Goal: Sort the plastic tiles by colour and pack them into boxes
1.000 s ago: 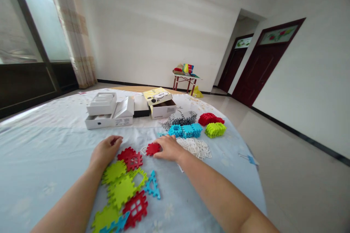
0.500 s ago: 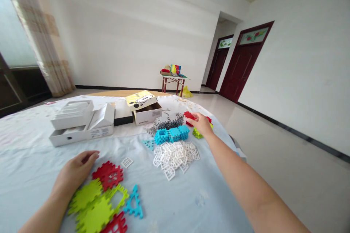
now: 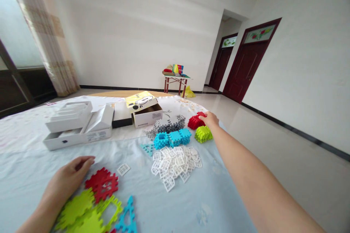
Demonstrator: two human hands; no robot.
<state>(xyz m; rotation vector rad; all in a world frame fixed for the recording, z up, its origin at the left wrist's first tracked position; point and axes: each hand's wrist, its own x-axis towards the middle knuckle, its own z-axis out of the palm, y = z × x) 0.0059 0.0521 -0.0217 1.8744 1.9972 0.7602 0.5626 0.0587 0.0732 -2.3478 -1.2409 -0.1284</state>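
My right hand [image 3: 212, 119] reaches to the far right of the table, its fingers pinching a red interlocking tile [image 3: 201, 114] at the top of a red tile stack [image 3: 194, 122]. Just in front of that stack is a lime-green tile stack [image 3: 203, 134]. My left hand [image 3: 69, 174] rests on the cloth at the near left, fingers curled together with nothing visible in them. Beside it lie loose red toothed tiles [image 3: 100, 182], lime-green tiles [image 3: 78, 207] and a blue triangular frame [image 3: 128, 216]. A small white window piece [image 3: 124, 169] lies a little farther right.
Mid-table are a heap of white window pieces [image 3: 177, 164], a row of blue tiles [image 3: 175, 137] and grey tiles [image 3: 169, 123]. Behind stand an open yellow-lidded box [image 3: 147, 116] and white boxes [image 3: 79, 136]. The table's right edge drops to a tiled floor.
My right hand has moved slightly right with the red tile, onto the red stack, which now shows more fully. The left hand stays put; the view has shifted a little.
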